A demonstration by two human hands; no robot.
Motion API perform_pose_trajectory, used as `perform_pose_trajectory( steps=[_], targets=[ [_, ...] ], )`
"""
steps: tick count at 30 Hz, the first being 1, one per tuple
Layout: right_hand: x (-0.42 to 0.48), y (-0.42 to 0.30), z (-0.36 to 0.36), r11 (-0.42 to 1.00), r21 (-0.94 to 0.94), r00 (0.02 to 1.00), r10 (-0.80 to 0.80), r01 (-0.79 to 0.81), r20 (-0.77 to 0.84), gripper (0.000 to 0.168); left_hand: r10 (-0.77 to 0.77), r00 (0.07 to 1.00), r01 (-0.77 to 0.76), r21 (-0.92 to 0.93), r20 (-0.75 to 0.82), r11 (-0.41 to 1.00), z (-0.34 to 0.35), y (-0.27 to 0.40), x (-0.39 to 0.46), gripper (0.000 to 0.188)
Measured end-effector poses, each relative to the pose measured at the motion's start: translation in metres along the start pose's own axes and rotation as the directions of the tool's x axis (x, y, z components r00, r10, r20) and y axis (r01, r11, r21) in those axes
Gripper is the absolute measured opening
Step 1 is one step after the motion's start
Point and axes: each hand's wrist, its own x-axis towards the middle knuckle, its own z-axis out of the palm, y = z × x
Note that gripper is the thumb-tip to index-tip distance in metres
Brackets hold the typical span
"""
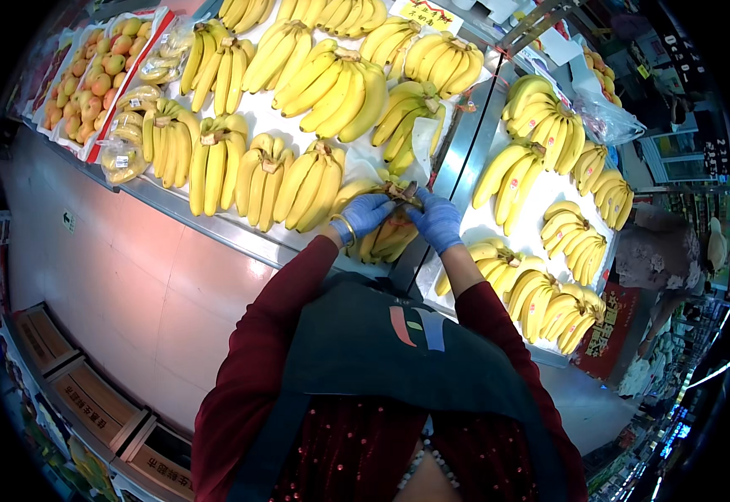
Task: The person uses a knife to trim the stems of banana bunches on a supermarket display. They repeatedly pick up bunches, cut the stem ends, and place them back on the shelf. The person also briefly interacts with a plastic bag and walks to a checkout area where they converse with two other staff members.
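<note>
Both my hands wear blue gloves and meet at the near corner of the banana display. My left hand point(366, 217), with a gold-coloured bangle at the wrist, curls over a banana bunch point(391, 241) near its crown. From the other side, my right hand point(438, 219) pinches at the same brownish crown. A thin dark piece shows between my fingertips, too small to name. The bunch's fruit hangs toward me, partly hidden by my hands. Just beyond lies a greener banana bunch point(405, 119) with a white sheet point(424, 141) against it.
More banana bunches point(333, 88) cover the white-lined display. A metal divider point(465, 163) separates it from another banana stand point(503, 241) at right. Packed bananas point(123, 162) and a fruit box point(92, 81) stand at left. Cardboard boxes point(95, 401) line the floor's far side. Another person point(656, 248) is at right.
</note>
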Motion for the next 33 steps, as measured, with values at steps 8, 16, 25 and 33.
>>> perform_pose_trajectory(
  steps=[8, 16, 25, 33],
  targets=[
    [0.009, 0.009, 0.010, 1.000, 0.005, 0.999, -0.028, 0.028, -0.043, 0.035, -0.160, 0.986, 0.154, -0.124, -0.042, 0.980, -0.029, -0.015, -0.016, 0.024],
    [0.012, 0.005, 0.010, 0.999, 0.021, 0.999, -0.024, 0.025, -0.045, 0.038, -0.191, 0.980, 0.197, -0.155, 0.053, 0.968, -0.024, 0.005, -0.004, 0.025],
    [-0.004, 0.006, 0.000, 0.764, 0.645, 0.999, 0.049, -0.023, -0.023, 0.037, -0.017, 0.993, 0.013, -0.036, -0.114, 0.999, -0.006, 0.013, -0.008, 0.025],
    [-0.011, -0.009, 0.004, 0.323, 0.939, 0.976, 0.214, -0.116, 0.047, 0.021, 0.001, 0.961, -0.026, -0.085, -0.276, 0.996, 0.017, 0.040, -0.029, 0.018]
  ],
)
